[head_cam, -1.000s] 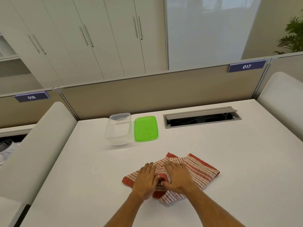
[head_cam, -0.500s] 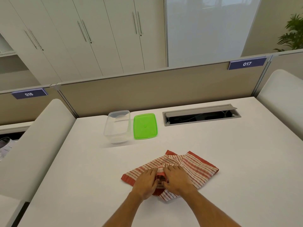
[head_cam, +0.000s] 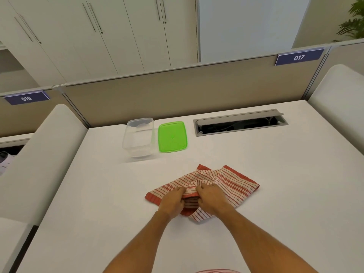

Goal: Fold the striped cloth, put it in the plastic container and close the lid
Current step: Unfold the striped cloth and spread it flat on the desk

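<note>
I am gripping the bunched cloth [head_cam: 204,186] with both hands on the desk [head_cam: 275,194].

My left hand [head_cam: 171,201] and right hand [head_cam: 213,198] are sitting side by side, almost touching, each pinching a gathered ridge at the cloth's near middle, fingers curled into the red-and-white stripes. The cloth is lying crumpled and not yet folded flat. Well beyond it the clear container [head_cam: 138,137] is standing open, with the green lid [head_cam: 172,136] lying flat just beside it on the right. On the divider, blue tags are reading "016" [head_cam: 26,98] and "017" [head_cam: 299,57].
</note>
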